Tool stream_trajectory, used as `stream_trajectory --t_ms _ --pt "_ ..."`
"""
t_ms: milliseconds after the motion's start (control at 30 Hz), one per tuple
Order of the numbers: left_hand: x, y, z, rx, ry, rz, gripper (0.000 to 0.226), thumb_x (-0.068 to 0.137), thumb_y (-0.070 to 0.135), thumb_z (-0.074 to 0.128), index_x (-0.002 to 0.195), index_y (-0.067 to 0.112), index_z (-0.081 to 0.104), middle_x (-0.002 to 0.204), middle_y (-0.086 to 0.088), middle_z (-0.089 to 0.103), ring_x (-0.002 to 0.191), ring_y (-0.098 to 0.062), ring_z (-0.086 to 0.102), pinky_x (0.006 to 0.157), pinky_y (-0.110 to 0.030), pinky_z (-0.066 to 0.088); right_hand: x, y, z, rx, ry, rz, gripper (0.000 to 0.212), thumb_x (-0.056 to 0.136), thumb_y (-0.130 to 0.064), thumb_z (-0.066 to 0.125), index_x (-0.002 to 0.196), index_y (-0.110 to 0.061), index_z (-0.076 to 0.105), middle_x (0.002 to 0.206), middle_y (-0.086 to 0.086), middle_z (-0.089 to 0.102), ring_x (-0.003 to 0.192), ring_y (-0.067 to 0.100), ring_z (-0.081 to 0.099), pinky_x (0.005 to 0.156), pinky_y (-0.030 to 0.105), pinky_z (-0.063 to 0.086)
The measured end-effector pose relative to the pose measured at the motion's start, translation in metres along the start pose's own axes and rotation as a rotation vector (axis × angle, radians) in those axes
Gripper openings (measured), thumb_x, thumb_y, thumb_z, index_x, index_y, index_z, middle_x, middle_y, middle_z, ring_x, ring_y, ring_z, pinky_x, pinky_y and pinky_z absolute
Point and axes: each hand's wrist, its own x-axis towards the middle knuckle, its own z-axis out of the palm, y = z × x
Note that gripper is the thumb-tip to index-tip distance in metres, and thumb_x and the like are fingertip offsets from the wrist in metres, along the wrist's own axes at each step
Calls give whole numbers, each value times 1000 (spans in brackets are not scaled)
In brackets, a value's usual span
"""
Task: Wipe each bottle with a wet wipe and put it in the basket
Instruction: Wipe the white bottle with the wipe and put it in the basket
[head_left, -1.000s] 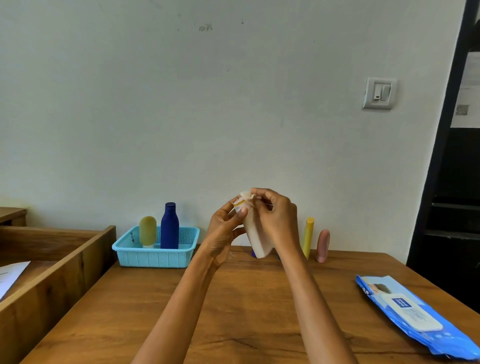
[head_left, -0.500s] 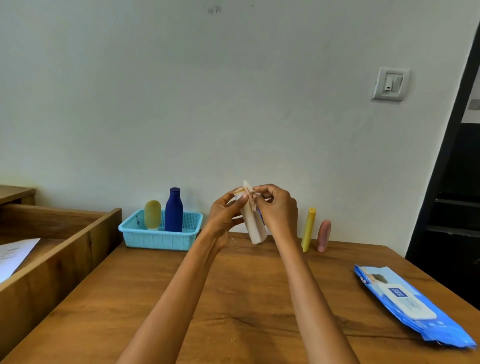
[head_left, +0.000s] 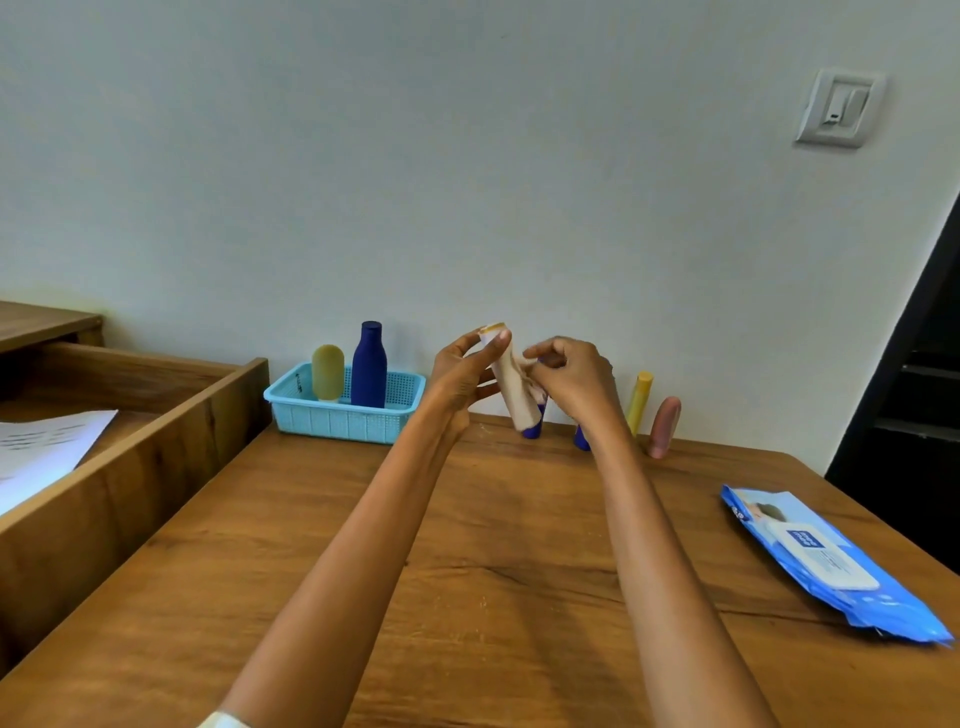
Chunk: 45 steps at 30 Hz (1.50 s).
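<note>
A wooden table (head_left: 493, 571) fills the lower frame beneath a pale wall (head_left: 467, 156), with a wooden tray-like unit (head_left: 156, 415) at its left edge holding a sheet of printed paper (head_left: 41, 447). Two bare forearms reach from the bottom of the frame toward the far side of the table, hands raised above the tabletop and meeting near the wall. The left hand (head_left: 460, 382) is turned palm inward, thumb and fingers curled round the upper part of a beige bottle (head_left: 511, 384), a fingertip resting near its cap. The bottle tilts, top toward the left, its lower end hanging just above the table. The right hand (head_left: 571, 382) has its fingers bent, pinching what appears to be a wet wipe (head_left: 530, 376) against the bottle's side; the wipe is mostly hidden. A blue pack of wet wipes (head_left: 826, 564) lies flat near the table's right edge, well apart from the hands. A light blue basket (head_left: 343, 415) stands at the far left by the wall, holding an upright dark blue bottle (head_left: 369, 366) and an olive-yellow bottle (head_left: 328, 371). Behind the right wrist, a yellow tube (head_left: 640, 400) and a pink bottle (head_left: 665, 426) stand against the wall; dark blue bases of other items (head_left: 582, 439) show partly behind the hands. A light switch (head_left: 839, 109) sits on the wall upper right.
</note>
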Motion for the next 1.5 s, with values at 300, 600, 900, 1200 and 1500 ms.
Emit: stream_trajectory --t_ms 300,600,900,1200,1500 --pt "2 0 -2 -31 43 -2 59 78 30 72 129 10 52 102 -6 67 88 -19 67 68 -28 57 1 -4 -6 68 -166 15 6 84 -18 66 88 -21 69 84 -6 67 80 9 63 69 23 52" --pt "1 -6 5 -44 3 -16 52 81 27 69 127 10 53 107 -8 65 91 -20 66 67 -28 56 1 6 -10 167 -65 134 13 84 -21 68 96 -15 67 91 2 68 77 12 66 69 27 57" --pt "2 -4 2 -40 43 -23 53 79 29 71 126 9 56 99 -5 67 88 -20 67 66 -29 57 0 -5 -18 74 -259 130 12 83 -14 68 94 -13 70 88 6 68 69 15 64 66 27 55" --pt "2 -9 6 -26 98 -56 61 75 30 75 128 9 52 105 -11 68 90 -23 68 62 -27 56 -4 -8 -1 2 18 13 13 85 -27 66 94 -18 70 90 1 70 81 15 66 72 33 57" --pt "3 -8 -5 -60 189 -102 64 74 28 77 128 5 51 112 -13 63 84 -22 67 55 -27 56 -7 -12 1 -186 -271 -1 19 80 -22 72 96 -15 66 91 0 65 77 8 59 62 17 41"
